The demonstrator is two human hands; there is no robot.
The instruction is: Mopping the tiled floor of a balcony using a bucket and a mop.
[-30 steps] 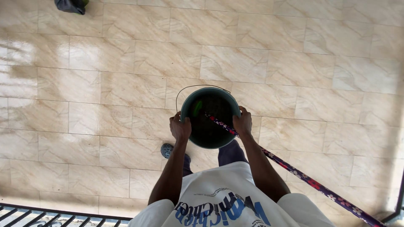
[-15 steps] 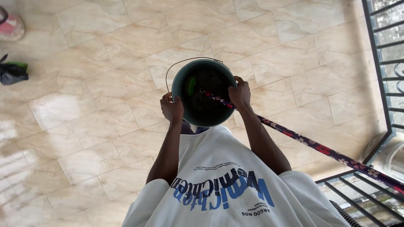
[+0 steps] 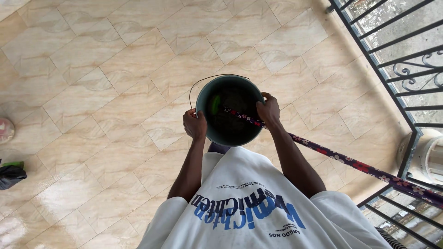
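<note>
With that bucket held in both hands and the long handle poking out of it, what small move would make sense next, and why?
Probably tilt the bucket back level and steady the flowered handle. The left hand and right hand grip opposite sides of the rim, the handle leans far out past the right arm toward the metal railing, and the tiled floor looks glossy, perhaps wet.

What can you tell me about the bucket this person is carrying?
The bucket is round and dark teal, plastic by its look, with a thin wire handle lying back over its far rim. It is held upright above the tiled floor, left hand and right hand gripping opposite rims. A floral-patterned stick and something green rest inside.
</note>
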